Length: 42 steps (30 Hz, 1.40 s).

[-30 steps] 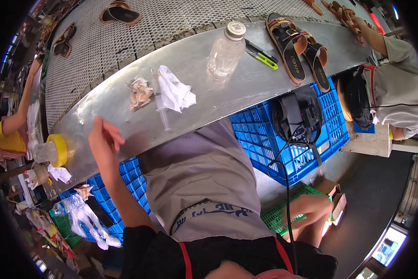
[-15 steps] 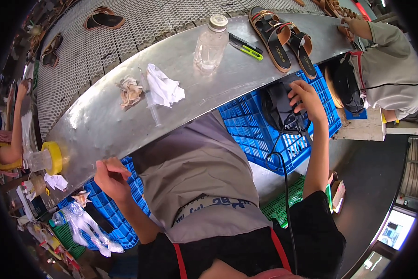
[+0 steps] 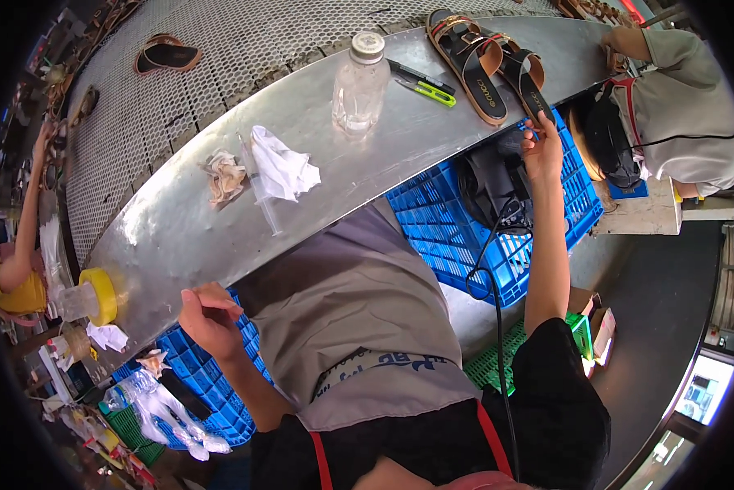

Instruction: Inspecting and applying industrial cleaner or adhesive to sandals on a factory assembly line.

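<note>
Two black slide sandals lie side by side at the far right of the metal table: the left sandal (image 3: 483,91) and the right sandal (image 3: 524,77), both with buckled straps. My right hand (image 3: 543,151) has its fingertips on the heel of the right sandal, which juts past the table edge, and appears to pinch it. My left hand (image 3: 211,320) hovers at the near left table edge, loosely curled, thumb apart and nothing in it. Below my right hand, a black corded device (image 3: 491,184) sits in the blue crate (image 3: 432,220).
On the metal table (image 3: 195,237) stand a clear bottle (image 3: 360,90), a cutter and pen (image 3: 424,86), a syringe (image 3: 261,192), white cloth (image 3: 283,167) and crumpled tissue (image 3: 226,175). A yellow-lidded jar (image 3: 99,296) is at left. Mesh conveyor (image 3: 244,41) runs behind. Co-workers are at both sides.
My right hand has risen from above the black device in the crate to the heel of the right sandal. My left hand has shifted slightly, still empty.
</note>
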Tool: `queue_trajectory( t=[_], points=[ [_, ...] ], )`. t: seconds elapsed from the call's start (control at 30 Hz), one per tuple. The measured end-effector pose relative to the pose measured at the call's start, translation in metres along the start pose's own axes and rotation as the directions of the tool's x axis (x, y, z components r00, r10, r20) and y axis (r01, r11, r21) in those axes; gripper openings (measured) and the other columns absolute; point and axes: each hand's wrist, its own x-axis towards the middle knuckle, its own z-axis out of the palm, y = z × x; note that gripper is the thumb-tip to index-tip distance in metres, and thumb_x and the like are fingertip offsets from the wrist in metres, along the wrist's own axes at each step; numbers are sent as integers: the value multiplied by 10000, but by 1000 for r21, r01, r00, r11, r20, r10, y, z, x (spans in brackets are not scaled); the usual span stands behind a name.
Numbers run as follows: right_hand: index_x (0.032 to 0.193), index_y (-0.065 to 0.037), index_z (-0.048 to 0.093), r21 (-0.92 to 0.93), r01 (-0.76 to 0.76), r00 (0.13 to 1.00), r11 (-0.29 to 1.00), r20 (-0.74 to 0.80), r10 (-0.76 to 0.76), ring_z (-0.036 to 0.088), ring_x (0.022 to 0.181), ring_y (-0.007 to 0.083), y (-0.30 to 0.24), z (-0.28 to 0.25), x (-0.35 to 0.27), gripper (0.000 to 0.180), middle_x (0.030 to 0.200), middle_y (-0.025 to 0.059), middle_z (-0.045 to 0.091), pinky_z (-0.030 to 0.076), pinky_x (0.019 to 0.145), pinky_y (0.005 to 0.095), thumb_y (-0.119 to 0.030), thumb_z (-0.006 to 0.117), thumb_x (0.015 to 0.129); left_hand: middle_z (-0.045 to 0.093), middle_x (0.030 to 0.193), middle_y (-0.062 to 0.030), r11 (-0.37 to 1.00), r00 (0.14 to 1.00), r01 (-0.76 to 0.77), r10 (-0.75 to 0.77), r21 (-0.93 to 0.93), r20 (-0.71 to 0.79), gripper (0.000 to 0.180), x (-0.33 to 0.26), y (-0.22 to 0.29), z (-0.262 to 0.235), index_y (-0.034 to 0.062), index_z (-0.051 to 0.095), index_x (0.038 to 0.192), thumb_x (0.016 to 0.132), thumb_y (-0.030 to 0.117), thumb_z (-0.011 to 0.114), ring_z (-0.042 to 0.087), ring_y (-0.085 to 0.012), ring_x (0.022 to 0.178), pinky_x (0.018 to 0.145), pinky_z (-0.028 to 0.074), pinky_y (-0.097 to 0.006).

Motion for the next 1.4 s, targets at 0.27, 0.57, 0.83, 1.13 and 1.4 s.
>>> queue_trajectory(
  t=[0.27, 0.57, 0.83, 1.13, 1.4],
  points=[
    [1066, -45, 578, -229, 476, 875, 849, 34, -482, 597, 630, 105, -13, 32, -13, 245, 859, 49, 610, 443, 435, 224, -146, 735, 909, 482, 508, -76, 999, 999, 14, -15, 36, 50, 598, 2, -18, 3, 36, 525, 589, 1090, 272, 301, 401, -145, 454, 471, 313, -290],
    [1066, -12, 571, -243, 537, 840, 808, 64, -539, 597, 628, 101, -15, 33, -17, 261, 873, 51, 618, 443, 419, 218, -129, 741, 906, 516, 518, -95, 995, 999, -4, -1, 103, 52, 603, 10, -28, 6, 15, 562, 617, 1087, 295, 308, 405, -136, 442, 435, 296, -271],
    [1046, -21, 565, -234, 515, 854, 825, 57, -517, 590, 624, 101, -8, 28, -16, 255, 863, 52, 615, 433, 425, 218, -129, 745, 902, 480, 528, -75, 991, 998, 32, -39, 132, 51, 581, 10, -26, 10, 27, 553, 625, 1087, 291, 320, 414, -140, 469, 446, 314, -276],
    [1050, -44, 569, -130, 387, 919, 913, -27, -394, 564, 606, 108, 4, 20, -13, 251, 834, 49, 600, 401, 454, 227, -159, 740, 907, 498, 540, -79, 990, 997, 31, -42, 141, 72, 572, 12, -25, 8, 31, 562, 638, 1087, 297, 328, 422, -139, 469, 443, 314, -274],
    [880, -82, 578, 231, 27, 999, 973, -27, -21, 528, 641, 99, 18, 5, -3, 181, 805, 42, 591, 380, 514, 220, -189, 720, 916, 559, 557, -107, 987, 997, 48, -57, 152, 51, 595, 12, -25, 6, 3, 588, 640, 1090, 282, 317, 444, -136, 455, 437, 321, -263]
  ],
)
